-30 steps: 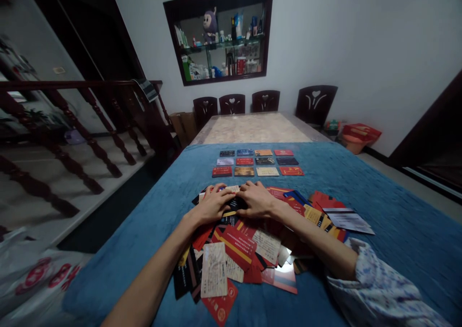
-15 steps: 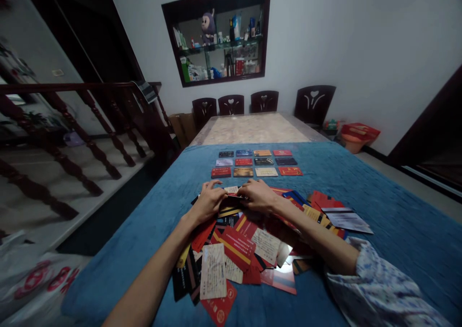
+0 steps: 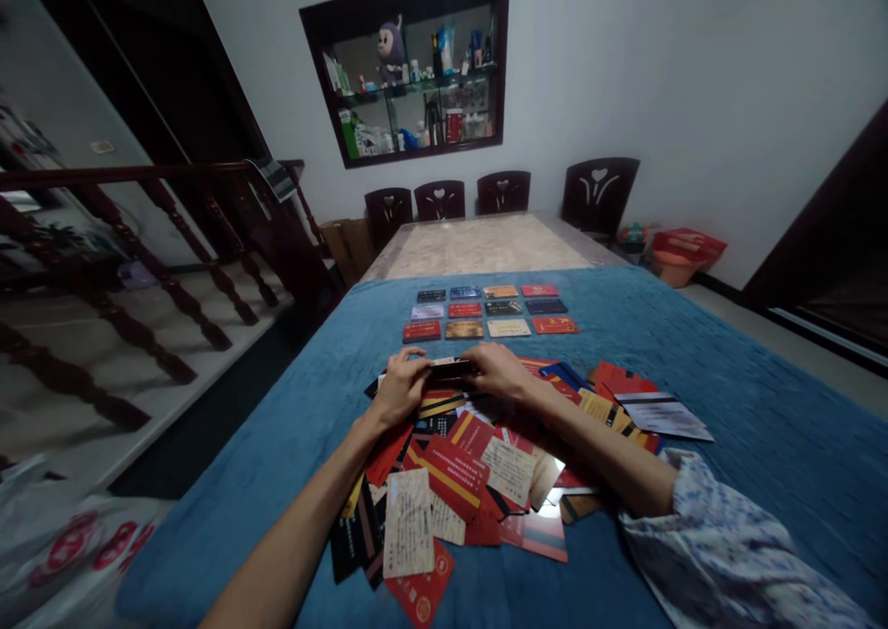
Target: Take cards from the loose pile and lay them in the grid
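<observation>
Between my two hands is a dark card (image 3: 450,368), tilted up just above a heap of cards. My left hand (image 3: 400,384) pinches its left end, and my right hand (image 3: 496,370) grips its right end. Below and around them spreads the loose pile of cards (image 3: 450,472), mostly red, with black, yellow, white and blue ones overlapping. A cream card with writing (image 3: 409,523) lies on top at the near side. Beyond my hands, cards stand in three neat rows, among them a red card (image 3: 422,332) and a cream card (image 3: 509,328).
A blue cloth (image 3: 277,453) covers the near part of the table; its far part shows a pale stone top (image 3: 478,245). Dark chairs (image 3: 503,192) stand behind it. White plastic bags (image 3: 76,555) lie at the lower left, beside a wooden railing (image 3: 173,314).
The card between my hands has been tipped up, so its dark face now shows more. My hands stay in nearly the same place, and the view has shifted slightly.
</observation>
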Demonstrator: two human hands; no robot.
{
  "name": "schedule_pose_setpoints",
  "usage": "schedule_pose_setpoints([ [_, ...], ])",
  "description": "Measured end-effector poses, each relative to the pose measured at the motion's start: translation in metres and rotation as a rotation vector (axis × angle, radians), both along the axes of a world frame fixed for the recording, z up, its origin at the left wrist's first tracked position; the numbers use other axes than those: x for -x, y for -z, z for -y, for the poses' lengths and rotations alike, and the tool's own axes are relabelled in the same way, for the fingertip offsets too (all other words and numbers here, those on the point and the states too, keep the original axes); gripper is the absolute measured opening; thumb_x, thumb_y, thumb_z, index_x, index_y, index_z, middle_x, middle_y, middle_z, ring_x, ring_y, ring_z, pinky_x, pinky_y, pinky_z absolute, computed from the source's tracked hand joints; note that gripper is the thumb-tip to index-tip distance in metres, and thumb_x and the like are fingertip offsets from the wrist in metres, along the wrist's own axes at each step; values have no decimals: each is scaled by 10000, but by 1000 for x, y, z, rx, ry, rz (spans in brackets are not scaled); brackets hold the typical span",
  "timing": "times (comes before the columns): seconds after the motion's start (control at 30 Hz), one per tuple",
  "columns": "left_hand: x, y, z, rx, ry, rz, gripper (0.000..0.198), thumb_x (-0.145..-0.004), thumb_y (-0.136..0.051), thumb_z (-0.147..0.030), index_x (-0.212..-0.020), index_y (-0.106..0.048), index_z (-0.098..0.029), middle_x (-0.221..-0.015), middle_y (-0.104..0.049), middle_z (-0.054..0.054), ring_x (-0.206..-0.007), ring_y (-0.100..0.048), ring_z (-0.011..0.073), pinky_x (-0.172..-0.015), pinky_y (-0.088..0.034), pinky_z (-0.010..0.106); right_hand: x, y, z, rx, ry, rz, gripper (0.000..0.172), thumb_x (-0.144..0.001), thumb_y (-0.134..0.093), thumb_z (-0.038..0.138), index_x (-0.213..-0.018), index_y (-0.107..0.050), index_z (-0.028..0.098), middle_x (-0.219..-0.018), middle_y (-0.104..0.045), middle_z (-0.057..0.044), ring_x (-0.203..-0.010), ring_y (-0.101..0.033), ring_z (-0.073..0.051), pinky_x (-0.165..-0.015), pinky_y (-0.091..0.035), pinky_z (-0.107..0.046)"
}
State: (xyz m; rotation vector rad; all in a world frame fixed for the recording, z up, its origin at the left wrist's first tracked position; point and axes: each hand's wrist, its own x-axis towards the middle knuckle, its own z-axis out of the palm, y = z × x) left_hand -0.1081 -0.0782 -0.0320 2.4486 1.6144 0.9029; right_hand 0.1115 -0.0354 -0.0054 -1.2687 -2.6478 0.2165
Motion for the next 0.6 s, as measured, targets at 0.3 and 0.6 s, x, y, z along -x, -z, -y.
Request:
schedule_pose_setpoints([
  [0.3,-2,-3,3,42,-16,15,262,-878,-522,-154,-1014,-740,-202,-1022,-714,92,-1172,-529,280,-997,-424,505,-4,-4,-11,-44,-14,-321,109,-848,-611,209,-852,-709,161,-889,-705,-67,-849,-607,-184,-752,-398,-265],
  [0.6,-5,-3,4,72,-1,10,211,-878,-528,-142,-904,-728,-203,-988,-718,81,-1174,-520,278,-1004,-411,493,-3,-2,-11,-61,-52,-431,103,-837,-626,192,-914,-695,183,-930,-718,-66,-914,-597,-214,-818,-411,-306],
])
